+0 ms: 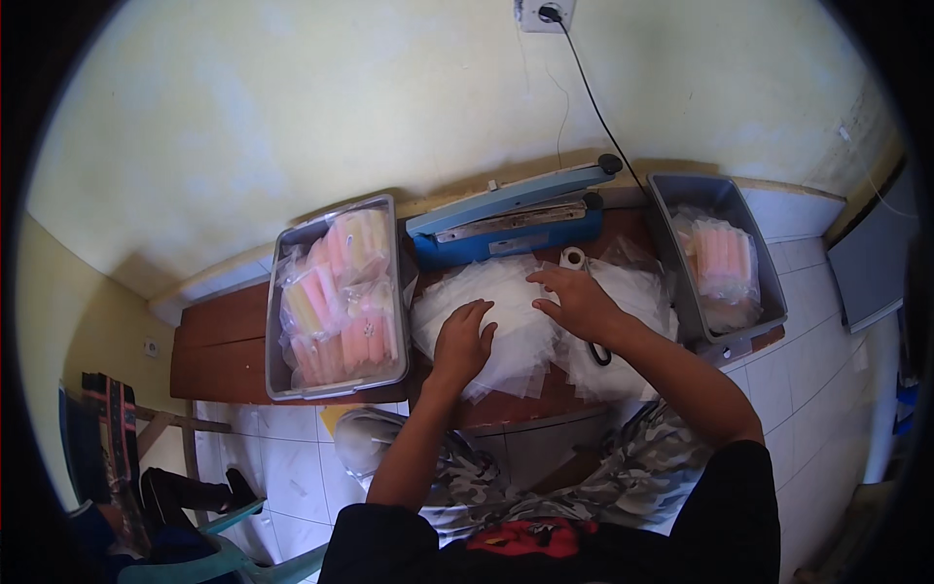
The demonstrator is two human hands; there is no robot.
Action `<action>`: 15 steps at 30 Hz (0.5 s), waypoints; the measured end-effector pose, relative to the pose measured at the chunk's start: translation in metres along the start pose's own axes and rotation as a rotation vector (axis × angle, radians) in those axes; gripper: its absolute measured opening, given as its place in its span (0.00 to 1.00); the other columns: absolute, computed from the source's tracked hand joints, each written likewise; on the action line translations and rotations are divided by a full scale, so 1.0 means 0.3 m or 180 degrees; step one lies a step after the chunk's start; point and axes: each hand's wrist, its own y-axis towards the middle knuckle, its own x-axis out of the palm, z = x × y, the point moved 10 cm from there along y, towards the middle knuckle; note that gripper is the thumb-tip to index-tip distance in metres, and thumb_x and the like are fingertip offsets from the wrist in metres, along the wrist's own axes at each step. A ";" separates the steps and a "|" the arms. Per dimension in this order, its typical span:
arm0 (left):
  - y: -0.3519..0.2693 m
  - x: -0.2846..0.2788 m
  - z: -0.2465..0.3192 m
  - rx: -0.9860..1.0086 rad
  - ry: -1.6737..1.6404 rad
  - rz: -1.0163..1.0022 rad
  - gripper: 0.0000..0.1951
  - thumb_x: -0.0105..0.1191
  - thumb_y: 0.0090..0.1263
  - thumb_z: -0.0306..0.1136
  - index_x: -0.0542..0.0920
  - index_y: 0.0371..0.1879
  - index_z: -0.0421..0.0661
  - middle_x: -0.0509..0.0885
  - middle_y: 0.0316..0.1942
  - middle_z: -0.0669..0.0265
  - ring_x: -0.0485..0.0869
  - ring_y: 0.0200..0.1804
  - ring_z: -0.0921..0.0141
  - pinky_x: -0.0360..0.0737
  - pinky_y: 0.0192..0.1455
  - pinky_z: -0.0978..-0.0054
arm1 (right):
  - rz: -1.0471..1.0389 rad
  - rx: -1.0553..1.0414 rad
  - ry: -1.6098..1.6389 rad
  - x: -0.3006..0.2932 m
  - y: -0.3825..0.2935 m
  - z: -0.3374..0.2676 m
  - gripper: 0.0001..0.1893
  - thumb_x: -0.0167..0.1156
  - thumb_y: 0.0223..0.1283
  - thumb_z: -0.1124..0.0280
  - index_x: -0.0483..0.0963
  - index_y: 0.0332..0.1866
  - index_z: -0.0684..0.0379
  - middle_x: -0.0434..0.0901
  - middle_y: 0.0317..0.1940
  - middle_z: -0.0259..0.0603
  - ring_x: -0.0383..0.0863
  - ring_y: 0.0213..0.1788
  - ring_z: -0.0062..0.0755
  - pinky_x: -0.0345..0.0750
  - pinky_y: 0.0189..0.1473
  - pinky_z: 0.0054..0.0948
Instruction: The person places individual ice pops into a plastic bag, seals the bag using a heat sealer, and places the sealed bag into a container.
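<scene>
My left hand (465,341) rests on or just over a spread pile of clear plastic bags (503,306), its thumb apart from the fingers. Over the right side of this pile is my right hand (576,298), thumb and forefinger spread with nothing visible between them. A second pile of clear bags (627,369) lies partly under my right forearm. From beneath that forearm shows a black looped handle (600,356), apparently of scissors. Behind my right hand stands a small white roll (573,258). A blue impulse heat sealer (503,244) stands behind the piles, its arm (511,191) raised.
To the left, a grey plastic bin (403,321) holds several bags of pink and yellowish sticks. Another grey bin (730,191) on the right holds similar bags. A black cord (595,95) runs up to a wall socket (549,16). At lower left, another person's leg (193,493) shows beside a green chair (219,558).
</scene>
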 end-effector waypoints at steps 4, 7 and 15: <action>-0.037 0.047 -0.076 -0.0215 0.0015 -0.0130 0.22 0.69 0.70 0.33 0.83 0.61 0.42 0.85 0.63 0.48 0.82 0.67 0.48 0.78 0.71 0.56 | -0.0169 -0.0324 -0.0428 0.065 0.000 -0.050 0.22 0.72 0.64 0.69 0.80 0.63 0.60 0.85 0.56 0.52 0.87 0.57 0.51 0.82 0.61 0.44; -0.079 0.078 -0.075 -0.0267 0.0115 -0.0232 0.24 0.72 0.67 0.36 0.84 0.61 0.43 0.84 0.64 0.46 0.80 0.69 0.47 0.77 0.72 0.54 | -0.0472 -0.0184 -0.0741 0.136 -0.015 0.038 0.23 0.73 0.63 0.68 0.80 0.64 0.58 0.85 0.56 0.51 0.84 0.60 0.52 0.81 0.64 0.45; -0.084 0.121 -0.106 -0.0095 0.0403 -0.0202 0.17 0.72 0.64 0.33 0.84 0.50 0.46 0.82 0.64 0.53 0.79 0.69 0.53 0.71 0.76 0.48 | -0.0429 -0.0129 -0.1266 0.294 -0.032 0.142 0.18 0.72 0.60 0.69 0.84 0.56 0.53 0.84 0.47 0.48 0.87 0.55 0.51 0.84 0.57 0.47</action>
